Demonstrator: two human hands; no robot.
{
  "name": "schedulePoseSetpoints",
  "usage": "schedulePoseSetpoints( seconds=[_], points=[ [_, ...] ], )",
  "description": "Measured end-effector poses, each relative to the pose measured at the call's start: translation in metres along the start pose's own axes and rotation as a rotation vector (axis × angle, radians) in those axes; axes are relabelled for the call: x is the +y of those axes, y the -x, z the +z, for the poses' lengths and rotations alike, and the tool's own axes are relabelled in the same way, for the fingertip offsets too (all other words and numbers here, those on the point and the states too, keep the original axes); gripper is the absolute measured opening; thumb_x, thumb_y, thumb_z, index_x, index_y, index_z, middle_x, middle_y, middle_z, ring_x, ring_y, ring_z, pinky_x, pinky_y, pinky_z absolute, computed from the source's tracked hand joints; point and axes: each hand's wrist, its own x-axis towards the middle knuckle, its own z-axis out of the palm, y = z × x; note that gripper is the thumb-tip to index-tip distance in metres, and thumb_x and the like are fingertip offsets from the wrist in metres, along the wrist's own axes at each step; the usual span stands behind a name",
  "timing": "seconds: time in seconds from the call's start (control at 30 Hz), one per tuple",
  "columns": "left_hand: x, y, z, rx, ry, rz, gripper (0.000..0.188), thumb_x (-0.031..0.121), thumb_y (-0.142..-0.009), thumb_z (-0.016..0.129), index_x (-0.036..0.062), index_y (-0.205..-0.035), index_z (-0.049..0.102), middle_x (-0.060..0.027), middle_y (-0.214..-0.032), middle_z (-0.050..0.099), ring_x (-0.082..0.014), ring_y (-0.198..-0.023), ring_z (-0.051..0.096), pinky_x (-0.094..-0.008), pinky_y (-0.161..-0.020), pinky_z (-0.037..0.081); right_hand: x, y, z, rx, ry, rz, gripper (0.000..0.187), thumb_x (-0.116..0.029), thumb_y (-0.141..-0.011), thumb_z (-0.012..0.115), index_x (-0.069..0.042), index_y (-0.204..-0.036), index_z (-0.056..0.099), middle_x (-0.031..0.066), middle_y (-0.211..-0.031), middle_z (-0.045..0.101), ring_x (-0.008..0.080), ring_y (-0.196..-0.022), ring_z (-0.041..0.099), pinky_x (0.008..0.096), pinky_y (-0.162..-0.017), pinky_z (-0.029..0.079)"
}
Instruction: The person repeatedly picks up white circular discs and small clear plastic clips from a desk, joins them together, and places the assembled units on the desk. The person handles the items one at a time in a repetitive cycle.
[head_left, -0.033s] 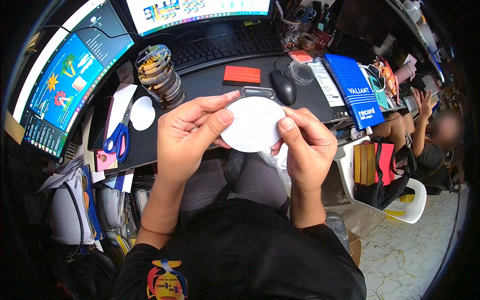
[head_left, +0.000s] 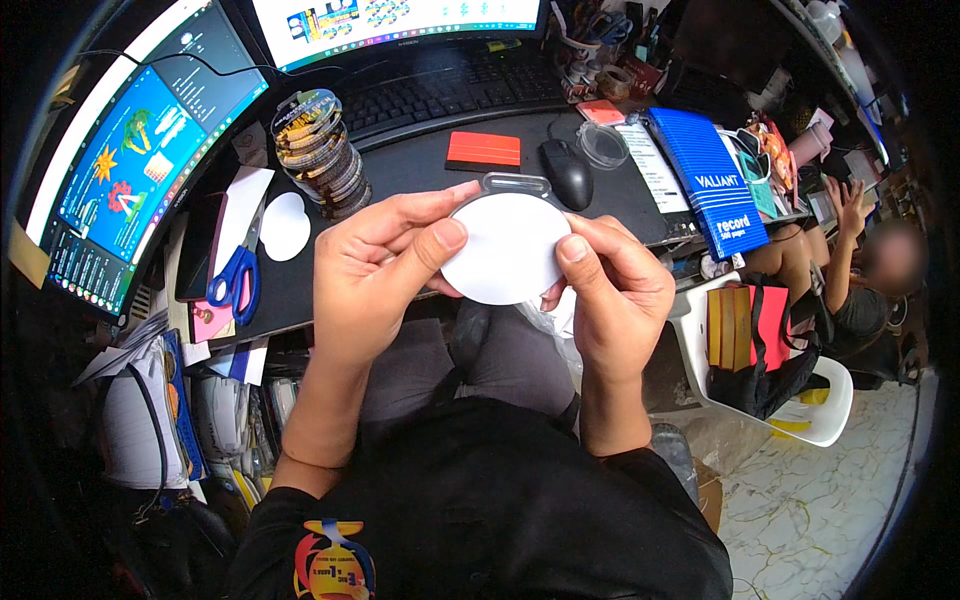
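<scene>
Head view: two hands pinch one white round disc (head_left: 505,248) at picture centre — left hand (head_left: 375,270) at its 9 o'clock with thumb pressed on the face, right hand (head_left: 615,295) at 3 o'clock, fingers curled behind. On the table (head_left: 420,170): one blue scissors (head_left: 235,275) at 9 o'clock, one mouse (head_left: 567,172) at 1 o'clock, one stack of discs (head_left: 320,155) at 11 o'clock.

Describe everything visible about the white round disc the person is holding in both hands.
The white disc is a flat, plain circle that looks like paper or thin card, with no visible print on the side facing the camera. It is held roughly face-up over the person's lap, at the front edge of the dark desk. The left hand pinches its left edge with thumb on top; the right hand pinches its right edge likewise. A clear plastic tab shows just behind its top edge.
</scene>
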Motion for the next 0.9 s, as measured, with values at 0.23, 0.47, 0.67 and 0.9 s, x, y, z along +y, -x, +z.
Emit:
schedulePoseSetpoints(
  seconds=[0.23, 0.47, 0.67, 0.9],
  points=[
    [0.0028, 0.0019, -0.0004, -0.009, -0.010, -0.014, 0.027, 0.008, -0.089, 0.064, -0.0062, -0.112, 0.063, -0.0178, -0.107, 0.066, -0.0132, -0.081, 0.067, -0.0196, -0.061, 0.056, -0.0034, 0.0017, 0.0006, -0.002, 0.011, -0.005, 0.021, -0.006, -0.087, 0.066, 0.005, -0.105, 0.067, 0.0097, -0.083, 0.063, 0.0087, -0.062, 0.057, 0.0192, -0.053, 0.045],
    [0.0044, 0.0039, 0.0008, -0.005, -0.009, 0.015, 0.028, 0.008, -0.088, 0.065, -0.0061, -0.112, 0.062, -0.0174, -0.107, 0.066, -0.0134, -0.082, 0.067, -0.0200, -0.062, 0.057, -0.0040, 0.0017, 0.0010, -0.011, 0.089, -0.073, 0.022, -0.006, -0.088, 0.063, 0.009, -0.104, 0.065, 0.0126, -0.080, 0.061, 0.0127, -0.057, 0.057, 0.0221, -0.045, 0.047],
    [0.0049, 0.0030, 0.0011, -0.005, 0.010, -0.003, 0.028, 0.008, -0.089, 0.064, -0.0068, -0.113, 0.061, -0.0167, -0.105, 0.067, -0.0140, -0.082, 0.068, -0.0208, -0.063, 0.057, -0.0035, 0.0019, 0.0024, 0.021, 0.086, -0.047, 0.020, -0.006, -0.088, 0.063, 0.009, -0.101, 0.065, 0.0120, -0.079, 0.060, 0.0125, -0.056, 0.057, 0.0220, -0.045, 0.046],
    [0.0014, 0.0005, 0.0017, 0.015, -0.041, -0.010, 0.030, 0.009, -0.090, 0.061, -0.0086, -0.115, 0.059, -0.0187, -0.095, 0.067, -0.0153, -0.072, 0.068, -0.0219, -0.056, 0.057, 0.0018, -0.0013, 0.0022, 0.018, 0.073, -0.045, 0.019, -0.006, -0.088, 0.063, 0.009, -0.101, 0.065, 0.0108, -0.077, 0.059, 0.0127, -0.054, 0.057, 0.0218, -0.044, 0.046]
  ],
)
